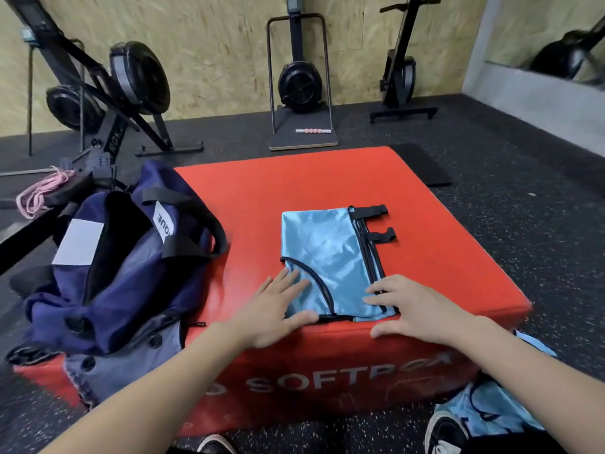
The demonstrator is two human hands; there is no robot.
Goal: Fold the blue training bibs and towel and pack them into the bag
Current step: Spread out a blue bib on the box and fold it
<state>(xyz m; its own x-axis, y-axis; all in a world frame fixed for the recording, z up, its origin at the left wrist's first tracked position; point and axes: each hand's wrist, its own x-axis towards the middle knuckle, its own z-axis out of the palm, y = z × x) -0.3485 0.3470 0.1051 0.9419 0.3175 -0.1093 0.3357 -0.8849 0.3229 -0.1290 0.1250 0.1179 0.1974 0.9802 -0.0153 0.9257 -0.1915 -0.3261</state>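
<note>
A folded light-blue training bib (pixel 327 253) with black trim and black buckle straps lies flat on the red soft box (pixel 262 191). My left hand (pixel 278 306) rests flat on the bib's near left corner, fingers straight. My right hand (pixel 409 309) presses flat on the bib's near right edge by the black trim. The dark blue bag (pixel 121 257) sits open on the box's left side, its black handles lying over it. More light-blue bib fabric (pixel 491 407) lies on the floor at the lower right, beside my shoe.
Grey fabric (pixel 131 358) with buttons hangs over the box's near left corner under the bag. A pink rope (pixel 42 191) lies on the floor at left. Rowing and ski machines stand along the back wall. A black mat (pixel 422 165) lies behind the box.
</note>
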